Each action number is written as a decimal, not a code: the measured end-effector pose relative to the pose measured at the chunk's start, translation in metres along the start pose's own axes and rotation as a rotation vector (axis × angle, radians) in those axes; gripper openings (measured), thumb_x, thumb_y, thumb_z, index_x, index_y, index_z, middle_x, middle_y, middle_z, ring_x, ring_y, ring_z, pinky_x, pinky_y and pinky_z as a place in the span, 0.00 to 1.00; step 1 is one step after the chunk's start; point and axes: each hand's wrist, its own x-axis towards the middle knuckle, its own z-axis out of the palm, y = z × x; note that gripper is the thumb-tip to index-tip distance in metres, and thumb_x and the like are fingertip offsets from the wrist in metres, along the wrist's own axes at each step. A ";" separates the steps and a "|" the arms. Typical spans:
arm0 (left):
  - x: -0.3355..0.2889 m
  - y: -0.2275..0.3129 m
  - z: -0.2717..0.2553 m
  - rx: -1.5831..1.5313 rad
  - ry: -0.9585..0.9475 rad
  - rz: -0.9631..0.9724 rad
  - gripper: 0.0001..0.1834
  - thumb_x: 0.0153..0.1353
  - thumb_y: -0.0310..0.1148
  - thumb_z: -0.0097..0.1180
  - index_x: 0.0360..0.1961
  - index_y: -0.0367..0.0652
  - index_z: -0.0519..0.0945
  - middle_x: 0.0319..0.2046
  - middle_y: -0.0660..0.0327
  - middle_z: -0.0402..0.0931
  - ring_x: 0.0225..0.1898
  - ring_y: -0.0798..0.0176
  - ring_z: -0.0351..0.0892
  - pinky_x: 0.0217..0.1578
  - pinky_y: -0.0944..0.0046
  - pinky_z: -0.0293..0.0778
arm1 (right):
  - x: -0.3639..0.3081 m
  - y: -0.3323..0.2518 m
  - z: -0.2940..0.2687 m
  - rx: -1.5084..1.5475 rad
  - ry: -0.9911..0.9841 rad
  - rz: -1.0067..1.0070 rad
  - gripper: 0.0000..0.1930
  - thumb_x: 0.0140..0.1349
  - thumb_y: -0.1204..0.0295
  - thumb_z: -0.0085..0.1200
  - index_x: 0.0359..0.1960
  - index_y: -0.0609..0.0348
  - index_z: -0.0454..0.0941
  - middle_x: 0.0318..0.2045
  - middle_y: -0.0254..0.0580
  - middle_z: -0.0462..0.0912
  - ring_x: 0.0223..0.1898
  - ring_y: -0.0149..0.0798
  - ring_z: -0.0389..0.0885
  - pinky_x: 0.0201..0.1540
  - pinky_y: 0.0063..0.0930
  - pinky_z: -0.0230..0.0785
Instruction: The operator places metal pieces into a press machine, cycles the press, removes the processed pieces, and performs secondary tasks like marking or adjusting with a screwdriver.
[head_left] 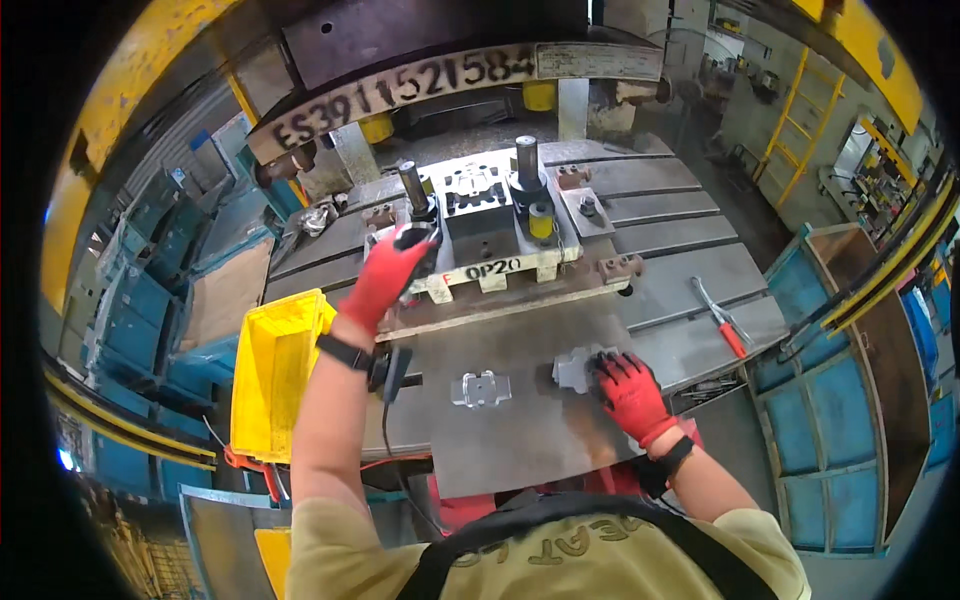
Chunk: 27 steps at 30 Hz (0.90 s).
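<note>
Two gloved hands work at a press bed. Left hand (385,278), in a red glove, reaches to the left front corner of the die block (490,225) at the back of the steel plate (520,430); its fingers curl around a dark part (418,238) there, though the grip is partly hidden and it may only be touching it. Right hand (630,392), also red-gloved, lies with fingers spread flat on a stack of stamped metal blanks (575,368) near the plate's right edge. One single blank (481,389) lies apart, at the plate's middle. Yellow bin (272,375) hangs just beside the plate's left edge. Red-handled tool (722,322) rests on the press bed (690,280), toward its right edge.
</note>
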 end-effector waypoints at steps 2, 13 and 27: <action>0.033 -0.006 0.005 0.158 0.090 0.071 0.13 0.48 0.35 0.52 0.32 0.37 0.72 0.27 0.59 0.73 0.30 0.67 0.71 0.32 0.70 0.65 | -0.005 -0.004 0.005 0.007 0.035 -0.011 0.24 0.36 0.67 0.54 0.40 0.56 0.67 0.43 0.44 0.68 0.48 0.43 0.62 0.53 0.41 0.49; 0.130 0.001 0.049 0.858 0.227 -0.211 0.21 0.46 0.42 0.50 0.34 0.34 0.74 0.34 0.45 0.72 0.39 0.48 0.70 0.40 0.60 0.66 | -0.018 -0.005 -0.001 0.085 0.137 0.027 0.15 0.38 0.70 0.51 0.33 0.51 0.71 0.38 0.36 0.72 0.44 0.39 0.67 0.50 0.40 0.55; 0.017 -0.005 0.030 -0.193 -0.076 -0.006 0.08 0.51 0.32 0.49 0.31 0.40 0.74 0.22 0.70 0.70 0.23 0.77 0.64 0.24 0.74 0.62 | 0.027 0.018 -0.048 0.364 0.207 0.154 0.22 0.38 0.74 0.51 0.41 0.51 0.69 0.36 0.40 0.73 0.40 0.43 0.69 0.44 0.33 0.60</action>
